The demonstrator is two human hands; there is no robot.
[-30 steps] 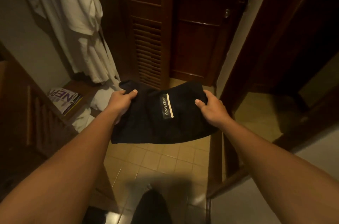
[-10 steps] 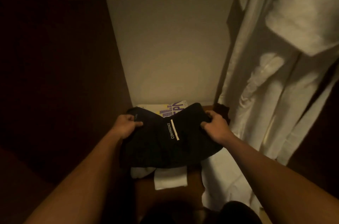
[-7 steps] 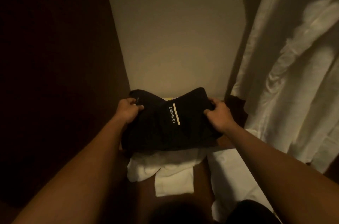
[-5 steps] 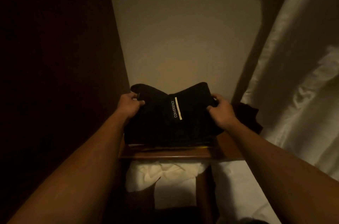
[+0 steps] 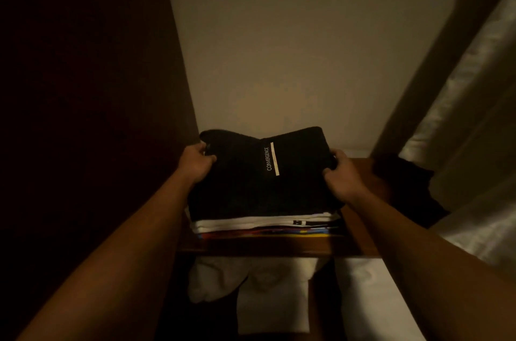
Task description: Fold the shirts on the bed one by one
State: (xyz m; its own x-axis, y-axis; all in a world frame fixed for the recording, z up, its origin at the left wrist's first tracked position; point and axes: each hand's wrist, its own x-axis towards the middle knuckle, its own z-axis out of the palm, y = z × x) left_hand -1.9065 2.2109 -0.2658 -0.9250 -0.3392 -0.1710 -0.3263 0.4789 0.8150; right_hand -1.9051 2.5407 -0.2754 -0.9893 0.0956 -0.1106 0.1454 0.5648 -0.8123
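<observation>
The folded black shirt (image 5: 262,173), with the word CONVERGENCE printed on it, is gripped at both sides: the left hand (image 5: 195,163) pinches its left edge and the right hand (image 5: 342,176) clasps its right edge. It lies on a stack of folded clothes (image 5: 265,227) on a wooden shelf (image 5: 262,247). White cloth (image 5: 251,285) is below the shelf, and another dark garment (image 5: 405,187) lies to the right.

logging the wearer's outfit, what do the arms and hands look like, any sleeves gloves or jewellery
Both forearms are bare right down to the frame's lower edge, with no sleeve in sight. The left hand and right hand wear no gloves. No watch, bracelet or ring shows, though the light is dim.
</observation>
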